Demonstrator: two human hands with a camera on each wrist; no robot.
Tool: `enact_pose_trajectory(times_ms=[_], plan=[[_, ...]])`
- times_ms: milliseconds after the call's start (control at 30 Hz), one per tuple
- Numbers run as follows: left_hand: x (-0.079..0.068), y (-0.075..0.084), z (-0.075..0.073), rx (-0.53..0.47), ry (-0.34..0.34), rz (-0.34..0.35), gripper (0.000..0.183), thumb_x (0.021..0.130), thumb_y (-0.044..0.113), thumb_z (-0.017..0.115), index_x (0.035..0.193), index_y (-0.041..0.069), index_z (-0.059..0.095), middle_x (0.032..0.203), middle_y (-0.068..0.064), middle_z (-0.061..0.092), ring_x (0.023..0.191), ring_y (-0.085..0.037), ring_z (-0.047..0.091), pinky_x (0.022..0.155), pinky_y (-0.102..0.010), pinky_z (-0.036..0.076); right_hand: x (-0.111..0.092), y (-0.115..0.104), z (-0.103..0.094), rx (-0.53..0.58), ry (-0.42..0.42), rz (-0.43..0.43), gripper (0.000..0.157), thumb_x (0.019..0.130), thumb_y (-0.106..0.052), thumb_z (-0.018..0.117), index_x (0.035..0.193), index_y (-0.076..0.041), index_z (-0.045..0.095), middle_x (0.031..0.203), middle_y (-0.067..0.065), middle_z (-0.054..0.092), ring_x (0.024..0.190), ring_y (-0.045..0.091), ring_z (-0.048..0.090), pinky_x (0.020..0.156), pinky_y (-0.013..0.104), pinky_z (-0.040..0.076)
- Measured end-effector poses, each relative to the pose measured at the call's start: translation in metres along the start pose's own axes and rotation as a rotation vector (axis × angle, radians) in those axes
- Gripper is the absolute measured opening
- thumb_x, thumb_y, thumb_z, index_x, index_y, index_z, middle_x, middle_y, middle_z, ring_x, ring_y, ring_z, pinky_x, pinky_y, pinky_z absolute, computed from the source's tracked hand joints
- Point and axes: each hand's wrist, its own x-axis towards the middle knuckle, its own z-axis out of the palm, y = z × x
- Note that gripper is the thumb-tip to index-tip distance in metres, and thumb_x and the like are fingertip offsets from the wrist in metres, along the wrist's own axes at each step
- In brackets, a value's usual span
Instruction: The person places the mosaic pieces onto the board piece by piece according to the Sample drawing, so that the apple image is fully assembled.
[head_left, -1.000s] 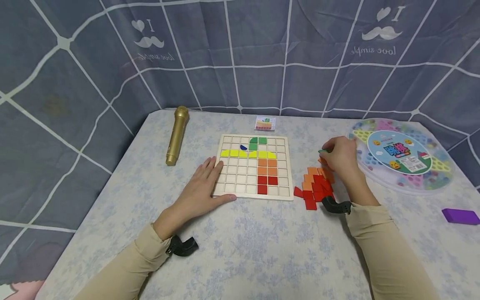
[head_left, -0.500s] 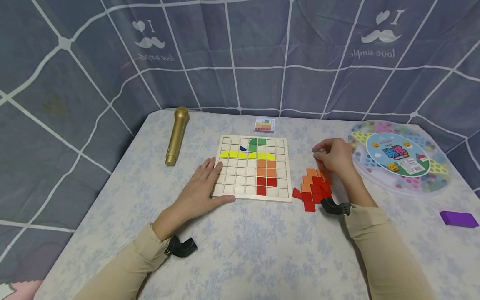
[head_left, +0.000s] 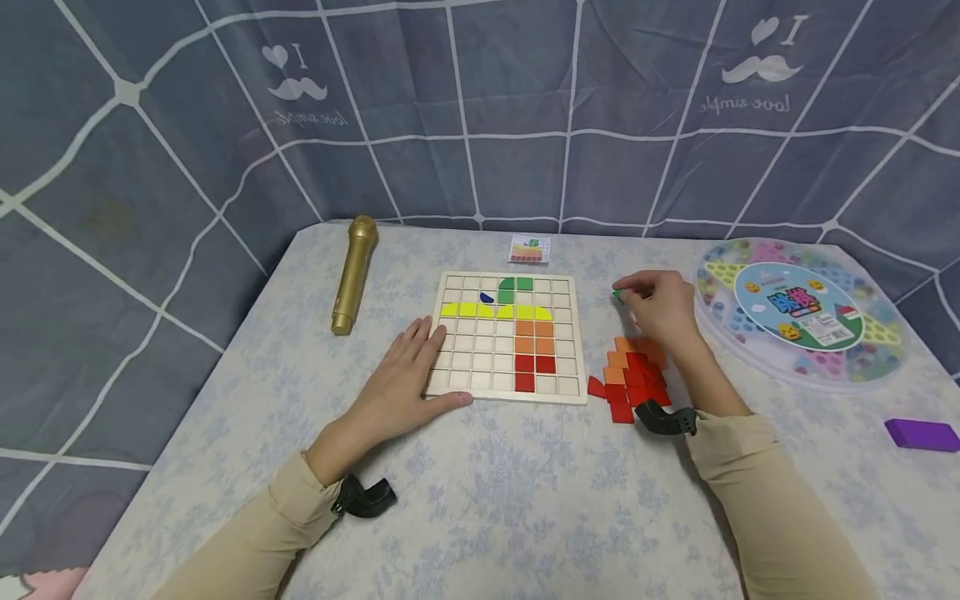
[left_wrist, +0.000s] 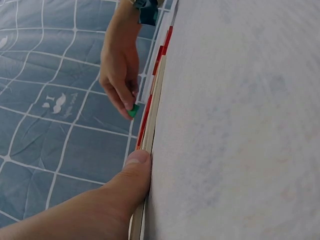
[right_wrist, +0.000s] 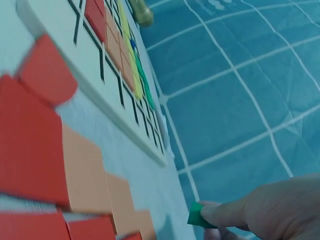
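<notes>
Gridded curtain (head_left: 517, 179) backs pale bench (head_left: 480, 517). Your left grip (head_left: 395, 383), fingers straight, nothing held, rests against board (head_left: 483, 343); light pressure there should stop it sliding. Loose tiles (head_left: 636, 377) lie right of board. Beyond them, your right grip (head_left: 662, 307) pinches green piece (head_left: 617, 295) above bench, fingertips nearly together; edge-hold should help seat it flat.

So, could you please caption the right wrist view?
Right hand pinching a green tile, with red tiles beside the board.
</notes>
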Motion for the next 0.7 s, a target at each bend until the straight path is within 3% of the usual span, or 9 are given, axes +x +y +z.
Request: enact_pose_trajectory(times_ms=[100, 233, 367, 467, 700], plan=[[-0.001, 0.000, 0.001, -0.006, -0.002, 0.000, 0.110, 0.091, 0.065, 0.071, 0.167, 0.001, 0.023, 0.175, -0.024, 0.013, 0.164, -0.039, 0.008, 0.134, -0.054, 0.012, 0.000, -0.006, 0.004, 0.004, -0.055, 0.013, 0.023, 0.103, -0.006, 0.060, 0.115, -0.003, 0.080, 0.109, 0.023, 0.075, 0.091, 0.031, 0.061, 0.071, 0.034, 0.045], [-0.001, 0.000, 0.001, -0.012, -0.010, -0.007, 0.110, 0.092, 0.065, 0.071, 0.168, 0.002, 0.022, 0.175, -0.022, 0.011, 0.165, -0.037, 0.007, 0.134, -0.053, 0.011, 0.003, -0.017, 0.012, -0.018, -0.153, 0.029, 0.032, 0.107, -0.006, 0.050, 0.124, -0.001, 0.076, 0.096, 0.021, 0.069, 0.070, 0.025, 0.050, 0.060, 0.032, 0.039], [0.000, 0.000, 0.000, -0.015, -0.017, -0.012, 0.111, 0.092, 0.067, 0.070, 0.168, 0.004, 0.020, 0.176, -0.021, 0.010, 0.165, -0.035, 0.005, 0.135, -0.052, 0.010, 0.008, -0.032, 0.021, -0.015, -0.199, 0.030, 0.032, 0.109, -0.007, 0.046, 0.123, 0.004, 0.073, 0.094, 0.021, 0.068, 0.067, 0.021, 0.048, 0.060, 0.030, 0.040], [0.001, 0.001, -0.002, -0.017, -0.018, -0.011, 0.111, 0.092, 0.067, 0.070, 0.168, 0.003, 0.020, 0.176, -0.021, 0.010, 0.165, -0.035, 0.005, 0.135, -0.052, 0.010, 0.013, -0.043, 0.029, 0.022, -0.210, 0.030, 0.026, 0.108, -0.010, 0.054, 0.117, 0.005, 0.073, 0.100, 0.023, 0.072, 0.073, 0.019, 0.053, 0.065, 0.031, 0.043], [0.001, 0.000, -0.001, -0.008, -0.008, 0.001, 0.110, 0.092, 0.065, 0.070, 0.168, 0.002, 0.022, 0.176, -0.022, 0.011, 0.165, -0.036, 0.006, 0.135, -0.053, 0.011, 0.023, -0.059, 0.057, 0.132, -0.200, 0.043, 0.018, 0.099, -0.012, 0.073, 0.107, 0.002, 0.078, 0.092, 0.016, 0.077, 0.074, 0.019, 0.065, 0.065, 0.026, 0.049]])
